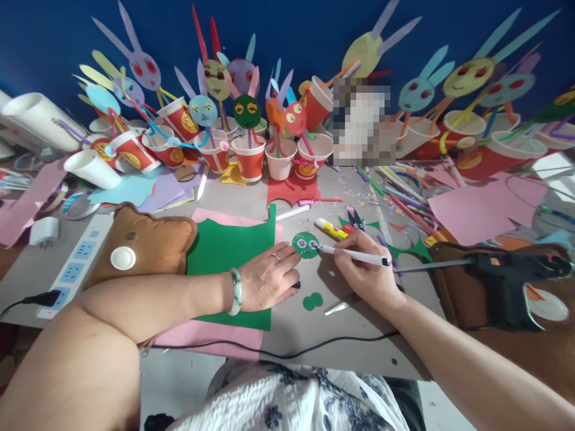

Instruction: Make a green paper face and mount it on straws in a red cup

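Note:
My right hand [366, 269] is closed round a white pen [359, 255] whose tip touches a small green paper circle [306, 245] with drawn eyes. My left hand [269, 278] rests on the table with its fingers curled, its fingertips holding the circle's left edge. A pale green bangle sits on that wrist. Under my left hand lies a green paper sheet [229, 251] over a pink sheet [209, 335]. Two small green paper dots [312, 301] lie just below the hands.
A row of red and white paper cups with paper rabbit faces [247, 114] lines the back. A glue stick [330, 228], scissors [354, 218], pencils and paper scraps lie beyond my right hand. A brown cushion [139, 245] and power strip [72, 269] sit left; a black glue gun [507, 278] right.

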A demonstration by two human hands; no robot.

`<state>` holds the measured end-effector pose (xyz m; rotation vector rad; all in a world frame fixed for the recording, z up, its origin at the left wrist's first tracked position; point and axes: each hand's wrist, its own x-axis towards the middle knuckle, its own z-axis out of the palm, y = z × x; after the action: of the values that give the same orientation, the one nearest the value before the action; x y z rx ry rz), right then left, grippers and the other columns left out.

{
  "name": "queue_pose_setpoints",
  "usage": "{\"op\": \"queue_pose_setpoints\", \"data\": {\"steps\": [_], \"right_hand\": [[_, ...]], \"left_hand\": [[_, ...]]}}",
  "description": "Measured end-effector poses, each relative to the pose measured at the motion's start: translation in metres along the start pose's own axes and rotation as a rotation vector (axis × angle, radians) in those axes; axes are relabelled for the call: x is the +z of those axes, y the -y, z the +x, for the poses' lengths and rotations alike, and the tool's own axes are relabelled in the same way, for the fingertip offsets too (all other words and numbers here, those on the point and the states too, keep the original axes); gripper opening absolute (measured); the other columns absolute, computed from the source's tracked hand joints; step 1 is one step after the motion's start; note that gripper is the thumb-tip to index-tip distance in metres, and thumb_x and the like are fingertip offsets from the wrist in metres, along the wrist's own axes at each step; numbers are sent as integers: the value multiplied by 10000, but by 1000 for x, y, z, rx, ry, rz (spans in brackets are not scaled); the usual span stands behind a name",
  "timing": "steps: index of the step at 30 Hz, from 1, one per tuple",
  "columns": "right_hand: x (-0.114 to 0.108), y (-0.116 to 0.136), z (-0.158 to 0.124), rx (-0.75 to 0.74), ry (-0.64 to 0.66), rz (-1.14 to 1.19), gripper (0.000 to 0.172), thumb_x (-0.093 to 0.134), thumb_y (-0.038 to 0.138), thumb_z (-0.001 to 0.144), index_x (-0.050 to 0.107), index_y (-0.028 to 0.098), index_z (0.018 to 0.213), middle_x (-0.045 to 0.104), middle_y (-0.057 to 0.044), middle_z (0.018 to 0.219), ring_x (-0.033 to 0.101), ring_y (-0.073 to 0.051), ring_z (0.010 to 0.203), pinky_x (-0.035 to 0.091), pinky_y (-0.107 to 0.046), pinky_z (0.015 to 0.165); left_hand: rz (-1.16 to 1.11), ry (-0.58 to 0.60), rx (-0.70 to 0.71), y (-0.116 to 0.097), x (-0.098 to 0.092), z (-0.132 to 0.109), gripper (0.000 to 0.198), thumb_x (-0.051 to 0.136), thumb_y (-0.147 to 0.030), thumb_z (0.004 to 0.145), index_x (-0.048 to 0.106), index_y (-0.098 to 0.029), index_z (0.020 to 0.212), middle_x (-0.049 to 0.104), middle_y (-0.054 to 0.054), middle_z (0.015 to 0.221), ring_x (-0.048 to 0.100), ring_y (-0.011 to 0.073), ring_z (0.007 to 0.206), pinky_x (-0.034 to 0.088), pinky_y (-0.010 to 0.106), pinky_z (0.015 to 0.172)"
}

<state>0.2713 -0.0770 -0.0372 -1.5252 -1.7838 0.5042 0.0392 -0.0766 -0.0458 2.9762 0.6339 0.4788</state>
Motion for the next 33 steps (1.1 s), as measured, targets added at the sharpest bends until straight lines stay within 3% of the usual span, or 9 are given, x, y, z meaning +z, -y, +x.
{"op": "queue_pose_setpoints", "data": {"steps": [8, 27, 33], "right_hand": [[2, 2, -2, -23, 43, 28, 55, 549, 201, 750, 550, 221, 699, 638, 8, 602, 518, -123, 458, 408, -250, 500], [0, 2, 0, -24, -9, -14, 75, 531, 190, 730, 510, 236, 675, 582, 21, 521, 517, -142, 461, 412, -264, 505], [0, 4, -1, -19, 39, -10, 65, 552, 206, 758, 542, 230, 698, 649, 3, 597, 540, -134, 470, 410, -255, 493]], "left_hand": [[1, -2, 1, 0, 1, -1, 245, 568, -322, 932, 683, -111, 881, 651, 180, 1131, 588, 303, 1157, 439, 495, 1113], [-18, 7, -10, 0, 0, -1, 248, 568, -321, 934, 681, -107, 882, 648, 187, 1136, 580, 304, 1170, 429, 502, 1117], [-12, 7, -5, 0, 0, 0, 249, 576, -321, 929, 683, -99, 890, 646, 187, 1128, 589, 306, 1158, 436, 490, 1116]]}}
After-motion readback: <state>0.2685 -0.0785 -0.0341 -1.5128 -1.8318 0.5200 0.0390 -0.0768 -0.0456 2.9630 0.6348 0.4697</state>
